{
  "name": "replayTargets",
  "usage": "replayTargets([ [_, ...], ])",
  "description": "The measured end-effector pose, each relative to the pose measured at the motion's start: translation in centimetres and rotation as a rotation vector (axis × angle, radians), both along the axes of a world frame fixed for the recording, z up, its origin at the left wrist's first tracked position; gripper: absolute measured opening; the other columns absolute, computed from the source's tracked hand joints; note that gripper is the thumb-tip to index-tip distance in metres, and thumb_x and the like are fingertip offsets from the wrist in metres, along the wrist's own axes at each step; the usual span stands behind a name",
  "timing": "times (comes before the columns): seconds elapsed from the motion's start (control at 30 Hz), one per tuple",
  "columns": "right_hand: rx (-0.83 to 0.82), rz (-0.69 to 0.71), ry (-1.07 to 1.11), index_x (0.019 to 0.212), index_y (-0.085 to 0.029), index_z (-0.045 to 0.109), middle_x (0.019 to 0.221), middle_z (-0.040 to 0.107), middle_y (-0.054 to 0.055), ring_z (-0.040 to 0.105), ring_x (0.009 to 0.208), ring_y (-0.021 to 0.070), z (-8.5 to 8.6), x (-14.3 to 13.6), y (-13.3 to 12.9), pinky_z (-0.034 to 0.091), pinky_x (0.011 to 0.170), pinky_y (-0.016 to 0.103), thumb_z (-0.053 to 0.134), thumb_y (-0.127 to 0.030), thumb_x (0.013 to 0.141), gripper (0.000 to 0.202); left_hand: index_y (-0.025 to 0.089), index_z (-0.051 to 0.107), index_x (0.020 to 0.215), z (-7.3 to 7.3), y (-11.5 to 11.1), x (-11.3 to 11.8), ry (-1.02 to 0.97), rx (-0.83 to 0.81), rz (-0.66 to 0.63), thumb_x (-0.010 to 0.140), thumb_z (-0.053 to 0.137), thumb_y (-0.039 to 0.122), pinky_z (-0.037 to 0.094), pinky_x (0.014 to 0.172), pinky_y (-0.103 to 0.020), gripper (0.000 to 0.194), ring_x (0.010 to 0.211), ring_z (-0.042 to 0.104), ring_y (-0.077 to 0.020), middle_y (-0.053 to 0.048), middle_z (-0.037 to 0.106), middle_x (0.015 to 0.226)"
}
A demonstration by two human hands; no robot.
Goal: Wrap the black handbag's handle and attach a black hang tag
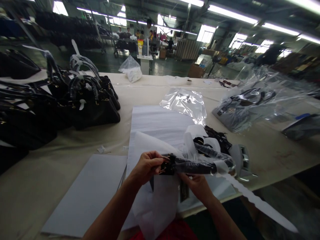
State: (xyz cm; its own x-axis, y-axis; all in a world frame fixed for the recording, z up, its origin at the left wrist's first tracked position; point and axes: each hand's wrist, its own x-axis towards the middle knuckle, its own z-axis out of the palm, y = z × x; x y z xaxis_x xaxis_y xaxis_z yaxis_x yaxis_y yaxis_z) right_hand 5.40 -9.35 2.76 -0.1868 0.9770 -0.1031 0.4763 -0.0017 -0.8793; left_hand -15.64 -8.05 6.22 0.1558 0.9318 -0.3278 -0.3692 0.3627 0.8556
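At the front of the table, a black handbag (170, 169) with gold-coloured fittings lies partly in white tissue paper (165, 200). Its handle (195, 166) is wrapped in clear film, and a long white paper strip (260, 201) trails from it to the right. My left hand (148, 166) is closed, thumb and fingers pinching the bag's end by the metal fittings. Below the handle, my right hand (198, 186) grips the bag's near edge; its fingertips are partly hidden. A dark hang tag (184, 190) dangles beside that hand.
Black handbags (97, 106) crowd the left side. Pale sheets (150, 116) lie under the work, with a flat grey-white stack (87, 193) to the left. Clear plastic bags (187, 100) lie ahead. A plastic-covered grey bag (232, 113) and a tape dispenser (240, 160) stand right.
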Motion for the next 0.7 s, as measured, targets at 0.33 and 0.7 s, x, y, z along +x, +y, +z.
replayTargets([
  [0.33,-0.028,-0.036,-0.026,0.068,-0.019,0.072,0.077,0.072,0.006,0.065,0.079,0.0279,0.5,-1.0,0.2,0.050,0.079,0.040,0.057,-0.046,0.070,0.031,0.016,0.060,0.072,0.2,-2.0,0.7,1.487,0.587,-0.014,0.081,0.045,0.009,0.037,0.056,-0.028,0.019,0.062,0.056,-0.0178,-0.006,0.065,0.081],
  [0.7,0.066,0.052,-0.089,0.088,-0.023,0.074,0.082,0.072,0.005,0.066,0.082,0.0269,-1.0,0.0,0.0,0.051,0.083,0.040,0.058,-0.046,0.071,0.032,0.017,0.057,0.056,0.0,-1.2,1.0,0.491,0.671,-0.045,0.063,0.057,0.008,0.042,0.070,-0.028,0.012,0.069,0.056,-0.0145,-0.003,0.065,0.070],
])
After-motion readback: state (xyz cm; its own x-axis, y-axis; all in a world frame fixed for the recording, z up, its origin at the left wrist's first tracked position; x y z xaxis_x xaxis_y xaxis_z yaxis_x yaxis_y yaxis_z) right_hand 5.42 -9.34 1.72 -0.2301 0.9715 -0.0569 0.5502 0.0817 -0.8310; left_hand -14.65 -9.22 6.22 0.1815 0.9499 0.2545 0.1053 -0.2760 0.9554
